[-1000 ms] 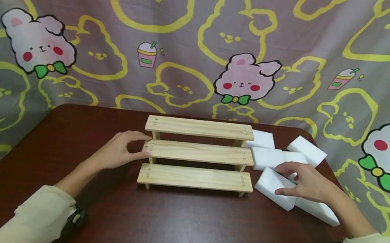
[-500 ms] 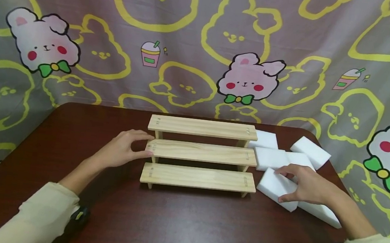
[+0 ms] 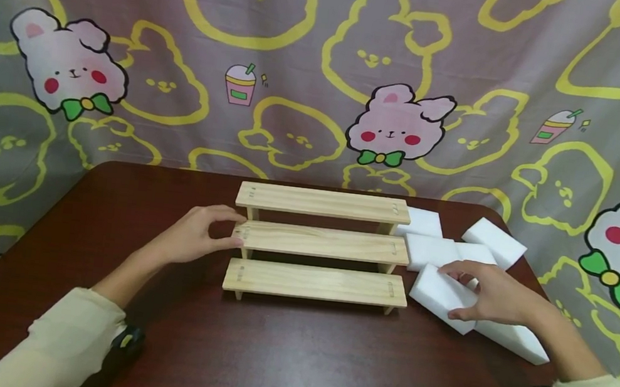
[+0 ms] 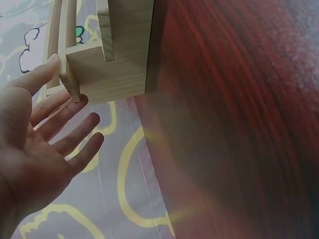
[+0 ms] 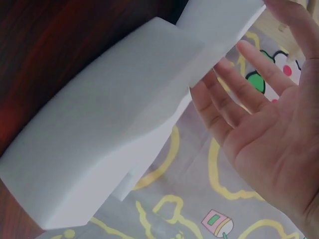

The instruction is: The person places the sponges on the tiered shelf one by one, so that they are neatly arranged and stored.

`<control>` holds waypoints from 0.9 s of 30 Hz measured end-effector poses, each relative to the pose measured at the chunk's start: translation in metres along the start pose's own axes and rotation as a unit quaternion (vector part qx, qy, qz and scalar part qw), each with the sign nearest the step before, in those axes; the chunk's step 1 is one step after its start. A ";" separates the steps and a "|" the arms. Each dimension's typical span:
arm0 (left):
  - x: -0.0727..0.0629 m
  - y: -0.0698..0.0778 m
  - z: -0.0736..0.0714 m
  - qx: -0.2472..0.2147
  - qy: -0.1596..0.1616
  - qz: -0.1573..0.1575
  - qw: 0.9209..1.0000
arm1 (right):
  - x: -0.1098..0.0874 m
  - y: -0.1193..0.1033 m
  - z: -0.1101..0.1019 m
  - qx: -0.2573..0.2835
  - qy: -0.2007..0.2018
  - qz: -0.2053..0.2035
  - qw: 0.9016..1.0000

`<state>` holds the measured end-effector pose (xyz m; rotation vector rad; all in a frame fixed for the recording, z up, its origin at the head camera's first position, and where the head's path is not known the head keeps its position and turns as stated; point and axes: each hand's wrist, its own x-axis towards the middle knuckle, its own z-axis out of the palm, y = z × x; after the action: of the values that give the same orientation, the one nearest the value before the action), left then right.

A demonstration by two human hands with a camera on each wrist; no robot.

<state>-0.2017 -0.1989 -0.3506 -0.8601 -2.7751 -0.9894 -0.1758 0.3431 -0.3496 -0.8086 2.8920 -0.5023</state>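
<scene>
Left of the wooden rack (image 3: pixel 322 243), the left forearm (image 3: pixel 128 275) is slanting inward from a pale sleeve (image 3: pixel 65 335). The left hand (image 3: pixel 194 235) is pinching the left end of the rack's middle board, its thumb on the near edge, a fingertip at the far edge, its last two fingers standing apart from the wood. The rack itself is standing upright on the worktop (image 3: pixel 298 356), its long axis running left to right and its three boards stepping down toward the person. Just right of the rack's lowest board, a white block (image 3: pixel 441 295) is lying obliquely, one end pointing back and the other nearer the person and farther from the rack. The right hand (image 3: pixel 495 292) is arching over this block, gripping it between thumb and fingers. More white blocks (image 3: pixel 431 253) are lying about the rack's right end and farther right.
</scene>
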 end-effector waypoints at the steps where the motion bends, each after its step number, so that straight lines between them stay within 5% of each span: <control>1: 0.000 0.000 0.000 -0.002 -0.001 0.000 1.000 | -0.001 0.000 -0.001 0.003 0.000 0.002 1.000; 20: 0.003 -0.004 0.002 -0.031 -0.011 -0.035 0.999 | 0.002 -0.001 -0.017 -0.023 0.114 -0.052 0.992; 27: 0.003 -0.001 0.000 -0.033 -0.017 -0.039 0.999 | 0.005 -0.007 -0.026 -0.004 0.116 -0.030 0.993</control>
<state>-0.2049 -0.1983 -0.3507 -0.7891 -2.8392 -1.0953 -0.1815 0.3421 -0.3222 -0.8972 3.0886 -0.6327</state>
